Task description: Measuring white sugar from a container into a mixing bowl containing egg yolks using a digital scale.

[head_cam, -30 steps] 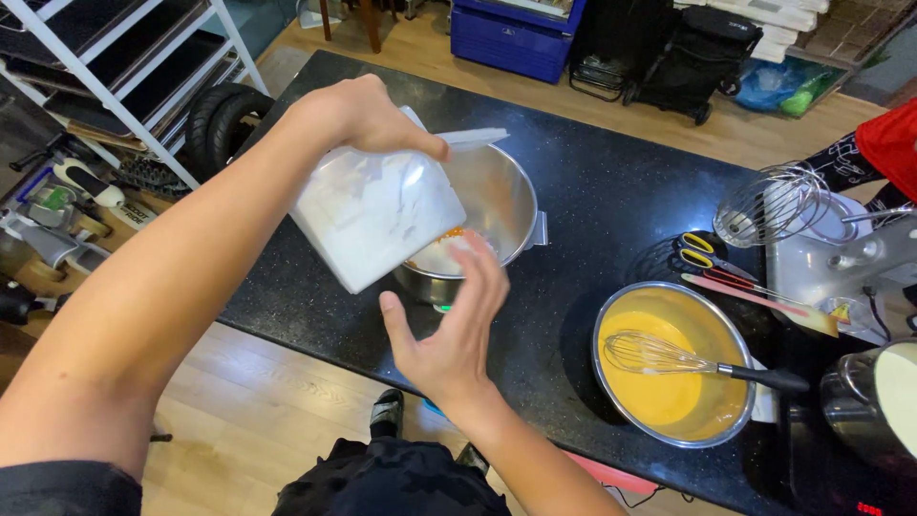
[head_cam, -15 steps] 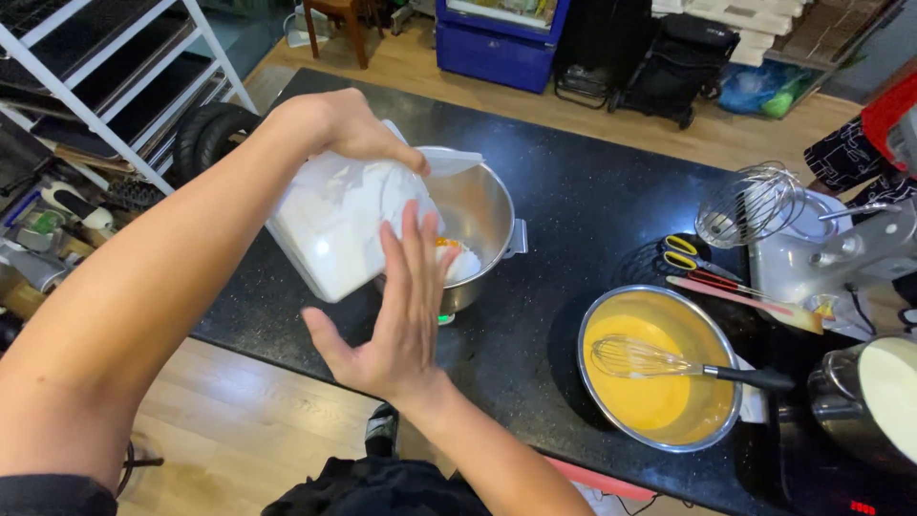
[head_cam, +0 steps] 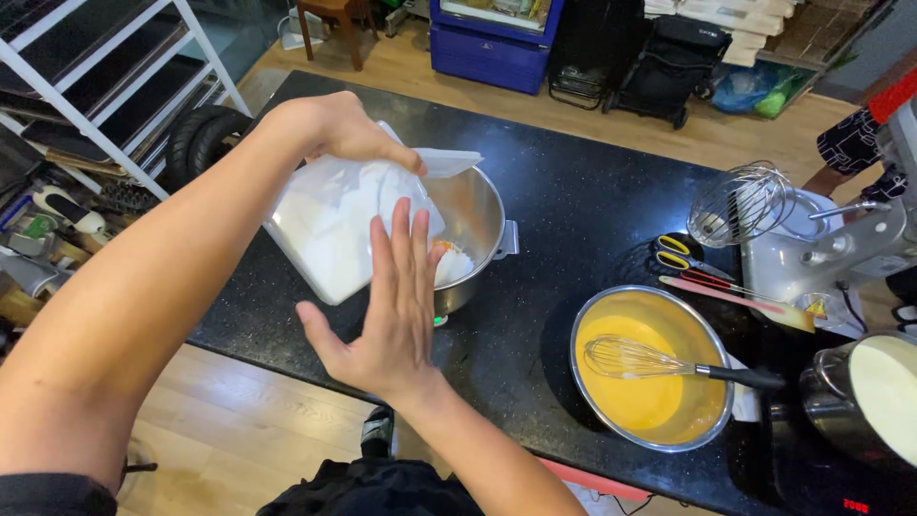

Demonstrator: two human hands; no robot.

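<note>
Over the steel mixing bowl [head_cam: 478, 229], at the near-left part of the black tabletop [head_cam: 573, 191], the left hand [head_cam: 330, 129] holds a clear plastic tub of white powder [head_cam: 334, 234] tipped steeply, its open mouth pointing down into the bowl. The left fingers are clamped on the tub's upper rim and wall. The right hand [head_cam: 387, 311] stands just in front of the tub with its fingers straight and close together, palm flat toward the tub's side; whether it touches the plastic at this instant cannot be told.

A small heap of white powder [head_cam: 451, 263] lies in the bowl beside something orange, so some has gone in already, but most of the powder is banked in the tub's lower corner. By the look of it, the emptying is well short of finished. The tub's loose lid or flap [head_cam: 449, 161] sticks out over the bowl's rim.

To the right of the mixing bowl sits a second steel bowl of yellow batter [head_cam: 650, 377] with a whisk [head_cam: 669, 363] resting in it. Beyond that bowl lie yellow-handled scissors [head_cam: 683, 253] and a pink spatula [head_cam: 735, 296], next to a wire whisk attachment [head_cam: 740, 201]. At the far right of the mixing bowl, near the tabletop's edge, stands a pot of pale cream [head_cam: 874, 392].
</note>
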